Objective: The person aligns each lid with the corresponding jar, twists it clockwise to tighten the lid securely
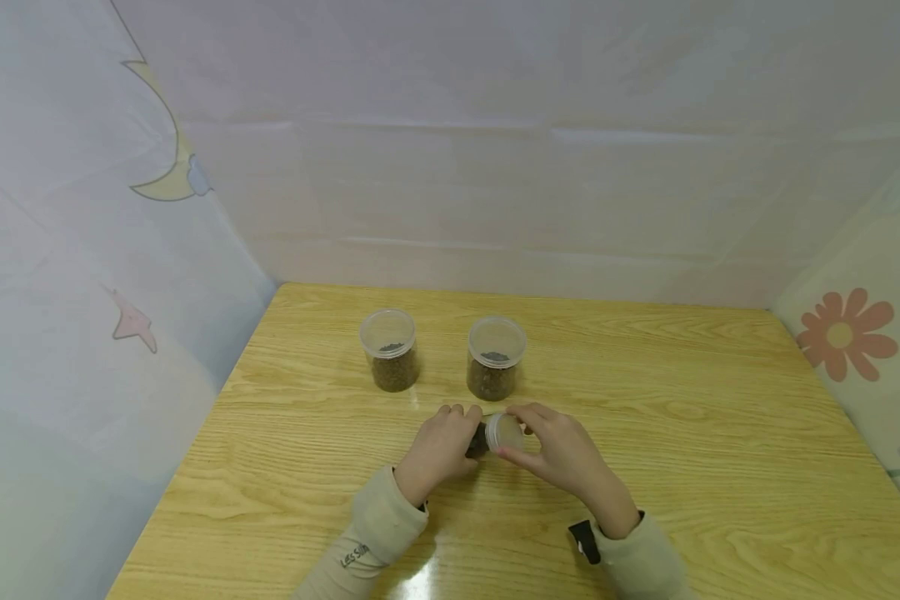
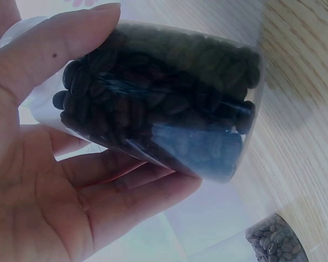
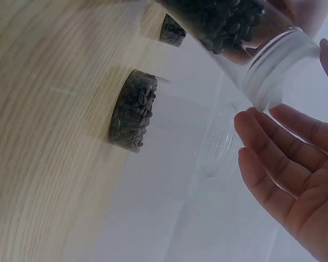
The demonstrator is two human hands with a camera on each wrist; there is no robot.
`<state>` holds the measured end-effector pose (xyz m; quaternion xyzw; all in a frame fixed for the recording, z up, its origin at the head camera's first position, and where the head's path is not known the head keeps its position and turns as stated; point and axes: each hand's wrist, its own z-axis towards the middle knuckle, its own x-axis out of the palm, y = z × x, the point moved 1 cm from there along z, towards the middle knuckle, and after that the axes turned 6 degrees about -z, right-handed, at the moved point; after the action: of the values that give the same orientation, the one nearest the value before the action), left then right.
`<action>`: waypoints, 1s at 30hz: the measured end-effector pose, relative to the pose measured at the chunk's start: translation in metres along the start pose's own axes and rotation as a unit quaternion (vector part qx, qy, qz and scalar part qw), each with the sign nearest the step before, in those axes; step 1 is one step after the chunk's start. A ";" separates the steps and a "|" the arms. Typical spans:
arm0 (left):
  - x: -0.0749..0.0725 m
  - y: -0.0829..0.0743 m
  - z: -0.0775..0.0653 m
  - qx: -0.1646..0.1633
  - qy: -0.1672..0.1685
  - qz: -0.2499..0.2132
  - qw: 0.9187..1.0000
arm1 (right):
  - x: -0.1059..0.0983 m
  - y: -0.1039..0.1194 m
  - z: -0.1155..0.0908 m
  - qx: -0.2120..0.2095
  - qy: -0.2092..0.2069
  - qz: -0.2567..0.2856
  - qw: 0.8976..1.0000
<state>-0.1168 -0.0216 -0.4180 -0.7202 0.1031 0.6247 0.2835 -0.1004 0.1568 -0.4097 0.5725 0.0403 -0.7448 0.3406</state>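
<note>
My left hand (image 1: 437, 448) grips a clear plastic jar (image 2: 169, 98) partly filled with dark coffee beans. Its thumb lies along one side and the fingers curl beneath the other. The jar is tilted, with its lidded end toward my right hand (image 1: 566, 452). Around the clear screw lid (image 1: 507, 433), the thumb and fingertips of that right hand pinch the edge. In the right wrist view, the fingertips (image 3: 246, 123) sit right at the ridged rim of the lid, and the beans lie away from that end.
Two more clear lidded jars of beans stand upright beyond the hands, one on the left (image 1: 394, 367) and one straight ahead (image 1: 492, 379). All this is on a wood-grain table (image 1: 682, 400). A pale printed cloth (image 1: 450, 183) hangs behind and at both sides.
</note>
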 end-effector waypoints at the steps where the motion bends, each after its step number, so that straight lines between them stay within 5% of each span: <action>1: 0.000 0.000 0.000 0.000 0.000 0.000 1.000 | 0.000 0.000 0.000 0.005 0.003 -0.006 1.000; 12: 0.000 -0.001 0.000 -0.002 0.002 -0.002 1.000 | 0.002 0.000 0.001 0.014 0.004 -0.033 0.999; 30: 0.000 -0.001 0.000 -0.003 0.005 -0.002 1.000 | -0.001 -0.008 -0.003 -0.085 0.019 0.040 0.995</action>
<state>-0.1164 -0.0213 -0.4174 -0.7242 0.1012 0.6208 0.2825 -0.1023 0.1648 -0.4120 0.5564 0.0867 -0.7136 0.4168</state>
